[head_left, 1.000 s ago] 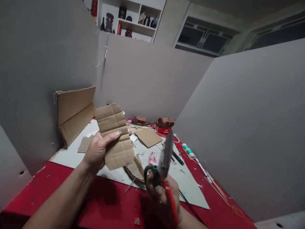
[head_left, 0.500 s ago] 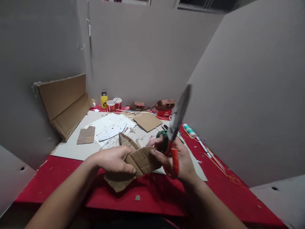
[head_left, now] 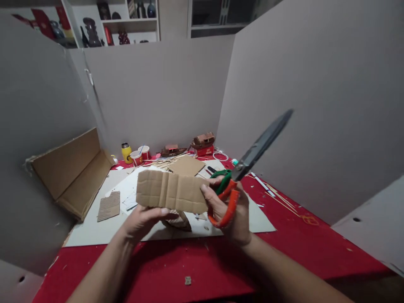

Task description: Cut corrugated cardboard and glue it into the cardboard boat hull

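Note:
A creased brown cardboard strip (head_left: 172, 191) is held level in front of me, above the red table (head_left: 202, 269). My left hand (head_left: 143, 221) grips its lower edge from beneath, fingers closed. My right hand (head_left: 229, 210) holds scissors (head_left: 249, 162) with one green and one orange handle; the grey blades are closed and point up to the right. The right thumb also presses on the strip's right end.
A white sheet (head_left: 91, 229) covers the table's middle, with a corrugated scrap (head_left: 109, 206) and a flat cardboard piece (head_left: 186, 165) on it. A folded cardboard box (head_left: 71, 172) leans at the left. A yellow bottle (head_left: 126, 152), two cups (head_left: 140, 155), sticks and small models (head_left: 203, 141) lie at the back. Grey partitions enclose the table.
The cardboard strip came down from upright to low over the table, then rose and turned level. My right hand with the scissors moved up to the strip's right end, blades now tilted right.

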Available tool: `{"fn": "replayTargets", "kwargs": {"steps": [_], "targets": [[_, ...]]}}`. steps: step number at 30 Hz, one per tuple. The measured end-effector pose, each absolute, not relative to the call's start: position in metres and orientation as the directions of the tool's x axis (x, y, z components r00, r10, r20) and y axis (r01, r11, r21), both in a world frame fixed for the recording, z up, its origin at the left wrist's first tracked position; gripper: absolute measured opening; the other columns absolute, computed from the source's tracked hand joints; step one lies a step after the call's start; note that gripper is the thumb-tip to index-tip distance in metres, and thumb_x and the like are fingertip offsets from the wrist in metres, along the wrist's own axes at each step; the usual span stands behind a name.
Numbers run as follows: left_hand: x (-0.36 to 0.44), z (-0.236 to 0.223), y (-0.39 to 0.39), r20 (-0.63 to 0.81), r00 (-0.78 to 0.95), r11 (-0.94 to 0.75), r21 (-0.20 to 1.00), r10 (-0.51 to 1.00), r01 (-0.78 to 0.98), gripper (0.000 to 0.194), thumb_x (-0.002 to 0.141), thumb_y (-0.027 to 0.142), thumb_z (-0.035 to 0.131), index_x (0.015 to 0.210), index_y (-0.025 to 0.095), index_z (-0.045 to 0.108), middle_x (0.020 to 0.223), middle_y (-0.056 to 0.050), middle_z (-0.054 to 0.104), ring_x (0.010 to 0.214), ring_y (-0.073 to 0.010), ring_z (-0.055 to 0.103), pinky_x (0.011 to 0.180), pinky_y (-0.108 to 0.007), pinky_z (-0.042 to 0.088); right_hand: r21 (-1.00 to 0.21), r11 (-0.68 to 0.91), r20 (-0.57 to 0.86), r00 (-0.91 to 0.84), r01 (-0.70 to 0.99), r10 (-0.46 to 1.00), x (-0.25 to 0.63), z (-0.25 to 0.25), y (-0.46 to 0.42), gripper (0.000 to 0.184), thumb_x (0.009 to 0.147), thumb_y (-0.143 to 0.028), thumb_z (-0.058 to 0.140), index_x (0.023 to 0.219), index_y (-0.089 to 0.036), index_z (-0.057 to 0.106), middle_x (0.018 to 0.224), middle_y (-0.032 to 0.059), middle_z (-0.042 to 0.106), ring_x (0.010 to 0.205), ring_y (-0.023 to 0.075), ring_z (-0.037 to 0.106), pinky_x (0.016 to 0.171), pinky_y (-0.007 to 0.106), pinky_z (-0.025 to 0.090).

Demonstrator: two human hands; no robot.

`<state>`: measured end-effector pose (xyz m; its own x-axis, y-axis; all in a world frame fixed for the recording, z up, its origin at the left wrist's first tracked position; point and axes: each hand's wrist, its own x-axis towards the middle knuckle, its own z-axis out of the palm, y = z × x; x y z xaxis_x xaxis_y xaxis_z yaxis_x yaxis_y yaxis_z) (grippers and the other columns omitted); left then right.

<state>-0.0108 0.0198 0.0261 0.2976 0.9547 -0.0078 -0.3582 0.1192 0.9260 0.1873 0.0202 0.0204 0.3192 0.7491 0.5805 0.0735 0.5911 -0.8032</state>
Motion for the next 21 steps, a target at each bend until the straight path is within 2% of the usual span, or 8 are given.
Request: {"fn": "replayTargets", "kwargs": {"steps": [1,3,6,10,13,16,21], "targets": [[-0.005,0.024,0.016,0.001,0.331,0.125,0.925,0.944,-0.359,0.023,0.067,0.021,0.075,0.088,0.014,0.074,0.088,-0.012,0.076,0.092,-0.0282,0.069,0.084,-0.04,0.053,-0.789,0.601,0.607,0.311,0.126,0.732,0.186,0.019,0.02,0.02,0.081,-0.032,0.068,0.083,-0.023,0.051,0.077,-0.0018,0.053,0.062,0.0127,0.051,0.057,0.026,0.047],[0.004,0.024,0.009,0.046,0.319,0.077,0.928,0.947,-0.364,0.019,0.07,0.021,0.07,0.086,0.012,0.074,0.088,-0.012,0.076,0.098,-0.0294,0.068,0.092,-0.042,0.05,-0.764,0.614,0.645,0.287,0.2,0.709,0.184,0.017,0.02,0.02,0.08,-0.03,0.069,0.082,-0.023,0.051,0.074,-0.0032,0.05,0.061,0.0118,0.048,0.057,0.025,0.046],[0.009,0.025,0.004,0.071,0.241,0.024,0.928,0.968,-0.373,0.03,0.064,0.013,0.068,0.093,0.013,0.073,0.09,-0.009,0.076,0.105,-0.0296,0.065,0.096,-0.041,0.048,-0.778,0.611,0.627,0.242,0.144,0.741,0.181,0.01,0.02,0.019,0.082,-0.031,0.067,0.083,-0.023,0.049,0.075,-0.0035,0.049,0.061,0.0117,0.047,0.057,0.025,0.044],[0.016,0.021,0.003,-0.059,0.217,0.141,0.911,0.974,-0.387,0.03,0.063,0.017,0.074,0.092,0.012,0.073,0.092,-0.011,0.076,0.104,-0.0309,0.066,0.092,-0.039,0.052,-0.812,0.58,0.582,0.147,0.065,0.8,0.175,0.003,0.016,0.02,0.083,-0.029,0.066,0.084,-0.023,0.046,0.074,-0.0039,0.047,0.06,0.0112,0.043,0.056,0.024,0.043],[0.019,0.017,0.006,-0.136,0.035,0.138,0.903,0.99,-0.408,0.029,0.068,0.026,0.078,0.091,0.01,0.072,0.098,-0.012,0.075,0.1,-0.028,0.068,0.09,-0.036,0.054,-0.829,0.555,0.559,0.063,0.069,0.827,0.174,0.004,0.013,0.026,0.079,-0.032,0.07,0.08,-0.022,0.046,0.071,-0.0038,0.046,0.059,0.0111,0.043,0.053,0.023,0.042],[0.01,0.024,0.012,-0.093,-0.113,0.031,0.889,0.989,-0.457,0.03,0.066,0.025,0.081,0.09,0.01,0.072,0.096,-0.01,0.076,0.101,-0.026,0.068,0.09,-0.034,0.055,-0.851,0.523,0.521,-0.053,0.048,0.852,0.178,0.006,0.014,0.028,0.078,-0.036,0.072,0.08,-0.021,0.048,0.072,-0.0026,0.049,0.06,0.0116,0.047,0.053,0.023,0.044],[-0.026,0.048,0.015,0.045,-0.253,-0.17,0.849,0.966,-0.5,0.029,0.061,0.018,0.082,0.088,0.014,0.074,0.086,-0.005,0.077,0.1,-0.023,0.069,0.094,-0.032,0.054,-0.886,0.461,0.436,-0.266,0.038,0.86,0.188,0.006,0.023,0.023,0.086,-0.04,0.062,0.082,-0.022,0.048,0.068,-0.0037,0.047,0.057,0.0114,0.045,0.051,0.023,0.043]]}}
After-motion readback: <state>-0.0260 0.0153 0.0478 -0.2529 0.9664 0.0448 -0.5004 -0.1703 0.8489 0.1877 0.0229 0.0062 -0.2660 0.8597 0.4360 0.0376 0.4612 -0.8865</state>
